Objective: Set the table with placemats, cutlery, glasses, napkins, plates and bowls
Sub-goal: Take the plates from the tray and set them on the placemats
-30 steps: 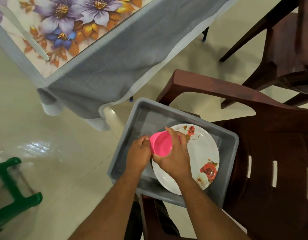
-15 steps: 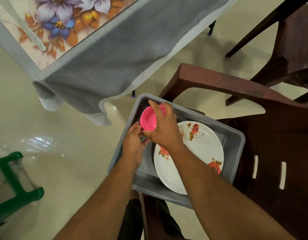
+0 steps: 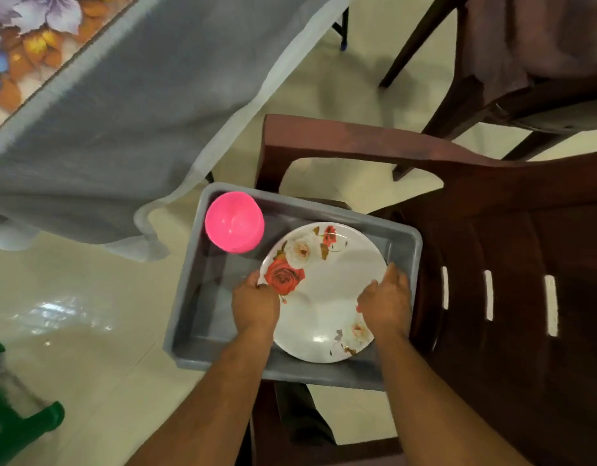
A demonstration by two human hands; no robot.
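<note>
A white plate with red and cream roses [image 3: 334, 290] lies in a grey plastic tub [image 3: 404, 250] that rests on a dark brown chair. My left hand [image 3: 255, 302] grips the plate's left rim and my right hand [image 3: 386, 304] grips its right rim. A pink bowl [image 3: 234, 222] sits in the tub's far left corner, apart from both hands.
The table [image 3: 18, 45] with a flowered top and a hanging grey cloth [image 3: 122, 122] stands at the upper left. The brown chair [image 3: 492, 264] fills the right side, a second chair [image 3: 525, 79] behind it. A green stool [image 3: 25, 422] is at the lower left on the shiny floor.
My right hand set the pink bowl down in the tub's far left corner and let go. Both hands then moved to the plate's rims and took hold.
</note>
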